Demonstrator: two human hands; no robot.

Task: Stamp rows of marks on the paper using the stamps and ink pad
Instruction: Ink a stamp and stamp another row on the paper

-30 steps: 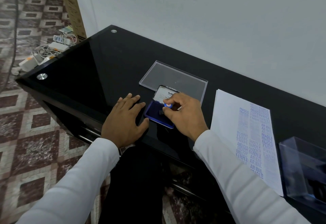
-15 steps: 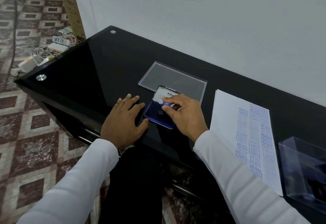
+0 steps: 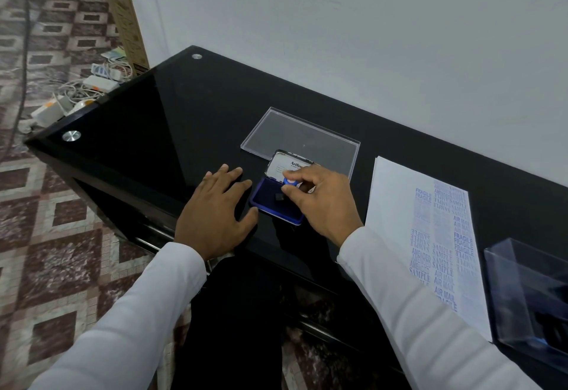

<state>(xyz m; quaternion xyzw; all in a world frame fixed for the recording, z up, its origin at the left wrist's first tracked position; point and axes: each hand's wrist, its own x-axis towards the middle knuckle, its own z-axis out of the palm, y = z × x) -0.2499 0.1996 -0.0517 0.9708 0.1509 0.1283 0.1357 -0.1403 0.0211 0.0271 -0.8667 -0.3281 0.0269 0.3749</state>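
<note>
Hands: right hand (image 3: 325, 202) pinching stamp (image 3: 289, 181) over open ink pad (image 3: 273, 202)

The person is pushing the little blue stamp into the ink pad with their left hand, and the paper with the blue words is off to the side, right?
Not quite. In the head view the right hand pinches the little blue stamp over the ink pad. The left hand lies flat on the table beside the pad. The paper is indeed off to the side.
</note>
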